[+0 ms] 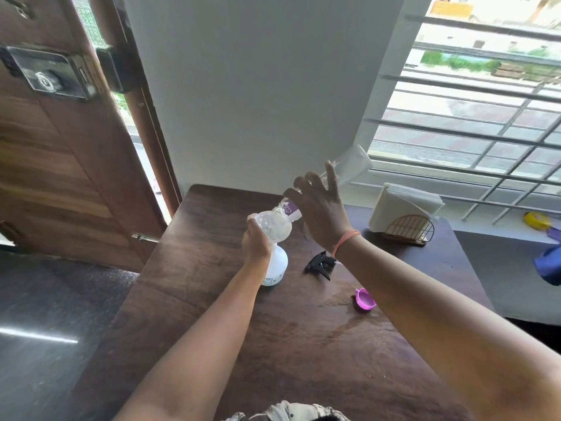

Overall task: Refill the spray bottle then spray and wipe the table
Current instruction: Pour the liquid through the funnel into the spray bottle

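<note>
Over white spray bottle, upended clear bottle

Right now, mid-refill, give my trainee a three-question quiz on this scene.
1. True or false: the black trigger head is screwed onto the spray bottle.
2. Which hand tilts the clear water bottle? A left, B right.
3. What colour is the loose cap lying on the table?

Key: 1 false, it lies on the table; 2 B, the right hand, while the left hand steadies the spray bottle; 3 purple.
</note>
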A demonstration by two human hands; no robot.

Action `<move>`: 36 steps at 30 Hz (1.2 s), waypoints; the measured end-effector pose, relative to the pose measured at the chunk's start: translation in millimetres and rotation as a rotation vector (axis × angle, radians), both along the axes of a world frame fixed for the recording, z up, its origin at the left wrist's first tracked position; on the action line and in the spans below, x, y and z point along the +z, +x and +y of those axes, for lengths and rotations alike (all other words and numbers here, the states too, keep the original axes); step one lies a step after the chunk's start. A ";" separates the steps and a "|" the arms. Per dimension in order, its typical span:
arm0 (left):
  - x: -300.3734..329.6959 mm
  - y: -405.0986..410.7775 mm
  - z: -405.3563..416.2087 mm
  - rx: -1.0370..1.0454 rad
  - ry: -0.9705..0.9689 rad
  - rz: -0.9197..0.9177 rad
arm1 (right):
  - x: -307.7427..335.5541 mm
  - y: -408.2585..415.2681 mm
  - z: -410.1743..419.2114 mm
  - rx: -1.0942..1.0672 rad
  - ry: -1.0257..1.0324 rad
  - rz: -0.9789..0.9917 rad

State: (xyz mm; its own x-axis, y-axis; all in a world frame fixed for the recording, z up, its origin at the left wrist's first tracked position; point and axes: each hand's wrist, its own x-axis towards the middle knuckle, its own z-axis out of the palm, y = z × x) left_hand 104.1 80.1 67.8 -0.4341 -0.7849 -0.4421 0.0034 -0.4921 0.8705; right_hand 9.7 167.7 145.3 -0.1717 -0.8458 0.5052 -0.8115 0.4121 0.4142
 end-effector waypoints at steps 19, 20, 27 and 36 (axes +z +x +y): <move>-0.5 -2.1 0.8 0.001 -0.059 -0.043 | -7.2 -0.3 6.8 -0.070 -0.133 -0.237; -0.8 -2.1 0.4 0.005 -0.051 -0.043 | -7.9 -0.2 7.2 -0.074 -0.128 -0.234; 1.6 -0.2 1.3 -0.005 -0.046 -0.057 | -14.8 -0.5 12.2 -0.108 -0.128 -0.252; 0.5 0.2 -1.5 0.000 -0.050 -0.093 | -24.9 0.5 15.6 -0.259 -0.139 -0.510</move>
State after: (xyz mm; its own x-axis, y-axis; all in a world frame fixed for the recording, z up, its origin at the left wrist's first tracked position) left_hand 104.3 78.6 68.2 -0.3926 -0.8070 -0.4412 -0.0786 -0.4485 0.8903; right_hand 10.2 183.3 120.3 -0.6146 -0.6756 0.4072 -0.7596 0.6462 -0.0743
